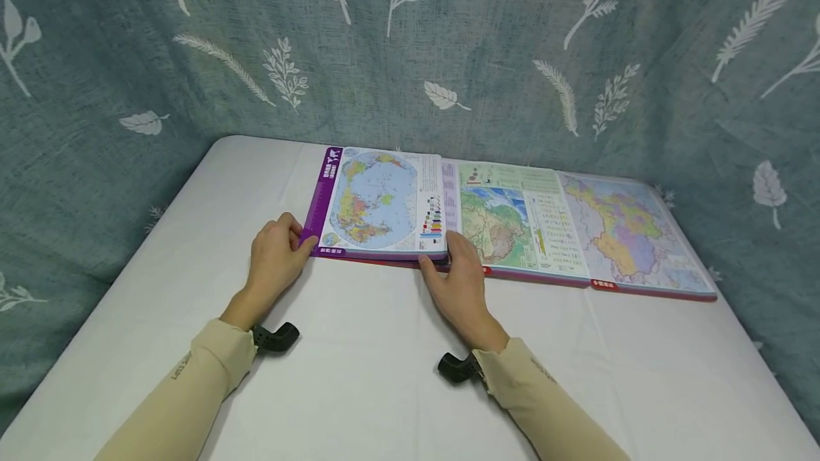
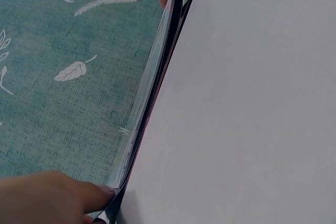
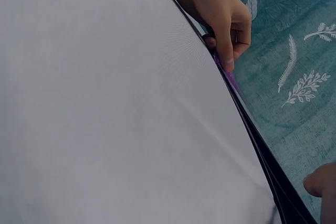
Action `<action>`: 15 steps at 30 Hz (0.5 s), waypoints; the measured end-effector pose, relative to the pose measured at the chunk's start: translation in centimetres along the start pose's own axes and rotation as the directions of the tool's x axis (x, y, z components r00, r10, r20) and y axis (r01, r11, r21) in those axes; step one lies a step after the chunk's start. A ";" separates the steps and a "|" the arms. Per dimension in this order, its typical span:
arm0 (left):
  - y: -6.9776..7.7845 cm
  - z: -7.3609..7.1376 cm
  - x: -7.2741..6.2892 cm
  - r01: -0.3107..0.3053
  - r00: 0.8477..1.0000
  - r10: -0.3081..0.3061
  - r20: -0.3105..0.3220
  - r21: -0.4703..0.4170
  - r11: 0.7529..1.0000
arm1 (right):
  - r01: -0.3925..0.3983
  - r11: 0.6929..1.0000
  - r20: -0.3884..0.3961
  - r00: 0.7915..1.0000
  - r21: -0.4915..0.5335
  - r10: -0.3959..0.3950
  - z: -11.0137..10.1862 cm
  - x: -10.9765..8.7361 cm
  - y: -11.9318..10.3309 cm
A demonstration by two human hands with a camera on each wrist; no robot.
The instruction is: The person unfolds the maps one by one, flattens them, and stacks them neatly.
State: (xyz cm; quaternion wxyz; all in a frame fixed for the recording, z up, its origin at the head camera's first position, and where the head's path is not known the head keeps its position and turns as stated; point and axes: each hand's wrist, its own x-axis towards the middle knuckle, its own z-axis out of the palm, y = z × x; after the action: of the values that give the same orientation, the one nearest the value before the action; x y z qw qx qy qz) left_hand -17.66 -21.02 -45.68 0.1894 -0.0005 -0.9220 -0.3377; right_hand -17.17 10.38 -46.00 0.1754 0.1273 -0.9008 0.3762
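Note:
A folded world map [image 1: 374,198] with a purple border lies on top of another folded map, whose red edge shows beneath it. My left hand [image 1: 275,255] pinches the purple map at its near left corner, thumb on top. At the near right corner my right hand [image 1: 461,283] holds the same map, thumb by the front edge and fingers along the right side. The left wrist view shows the left thumb [image 2: 97,195] on the map's corner. In the right wrist view the right thumb [image 3: 321,181] appears beside the dark map edge.
To the right lie a green relief map [image 1: 500,226] and a pastel-coloured map [image 1: 631,233], side by side with red labels on their front edges. All are on a white table [image 1: 359,390], with a leaf-patterned teal curtain [image 1: 410,62] behind it.

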 end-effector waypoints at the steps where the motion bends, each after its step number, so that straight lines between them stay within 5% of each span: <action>1: 0.0 0.1 0.0 -0.007 1.000 0.007 0.001 -0.001 1.000 | 0.000 1.000 -0.004 1.000 -0.001 0.000 -0.1 -0.1 0.0; 15: 0.6 0.8 0.0 -0.049 0.998 0.049 0.031 -0.002 0.999 | 0.006 0.999 -0.016 1.000 -0.031 -0.007 -1.4 -0.8 0.6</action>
State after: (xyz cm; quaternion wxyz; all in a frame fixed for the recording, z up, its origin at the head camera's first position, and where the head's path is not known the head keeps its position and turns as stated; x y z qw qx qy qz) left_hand -17.87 -20.07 -45.91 0.1834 -0.0285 -0.9243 -0.3336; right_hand -16.39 11.90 -45.78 0.1860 0.1244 -0.9047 0.3626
